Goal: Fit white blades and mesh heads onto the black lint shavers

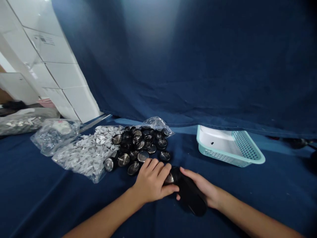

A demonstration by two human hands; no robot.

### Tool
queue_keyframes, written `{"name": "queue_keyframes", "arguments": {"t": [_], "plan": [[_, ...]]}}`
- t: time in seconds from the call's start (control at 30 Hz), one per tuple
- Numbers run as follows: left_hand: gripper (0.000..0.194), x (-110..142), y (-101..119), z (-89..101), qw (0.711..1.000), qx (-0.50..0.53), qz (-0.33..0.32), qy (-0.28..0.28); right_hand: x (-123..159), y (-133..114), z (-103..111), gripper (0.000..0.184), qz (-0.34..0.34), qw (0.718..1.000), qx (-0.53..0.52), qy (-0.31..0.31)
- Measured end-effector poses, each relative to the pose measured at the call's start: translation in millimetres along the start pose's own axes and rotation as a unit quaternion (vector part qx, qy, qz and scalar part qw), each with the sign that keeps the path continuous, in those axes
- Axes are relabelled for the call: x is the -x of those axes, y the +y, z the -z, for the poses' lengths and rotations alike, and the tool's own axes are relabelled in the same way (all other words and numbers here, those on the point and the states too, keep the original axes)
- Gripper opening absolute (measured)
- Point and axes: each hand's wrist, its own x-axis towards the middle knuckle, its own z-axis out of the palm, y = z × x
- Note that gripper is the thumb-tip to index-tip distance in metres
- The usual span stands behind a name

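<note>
A black handheld device (192, 195) with a long rounded body is held between my hands over the blue cloth. My right hand (204, 186) is closed round the body from the right, thumb along the top. My left hand (155, 180) grips the round metal-faced head (169, 178) at the device's upper left end; the fingers partly cover it. Just beyond my left hand is a heap of round black heads (133, 155) with perforated metal faces. Whether the held head is fully seated on the body, I cannot tell.
Small grey-white plastic pieces (91, 152) lie on a clear bag left of the heap. Another clear bag (56, 132) sits farther left. At right stands a light-green basket (230, 159) with a small black bit inside. A blue curtain (185, 66) hangs behind; white boxes (64, 72) are stacked at left.
</note>
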Motion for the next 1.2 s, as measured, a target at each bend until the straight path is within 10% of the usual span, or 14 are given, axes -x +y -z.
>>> {"name": "queue_keyframes", "arguments": {"t": [0.5, 1.2], "plan": [[0.056, 4.0, -11.2, -10.4, 0.983, 0.102, 0.138, -0.063, -2.9, -3.0, -1.5, 0.048, 0.059, 0.990, -0.080, -0.096], [0.058, 11.3, -7.1, -10.3, 0.975, 0.215, 0.063, -0.004, 1.2, 1.3, -4.5, 0.046, 0.125, 0.987, -0.011, -0.105]]}}
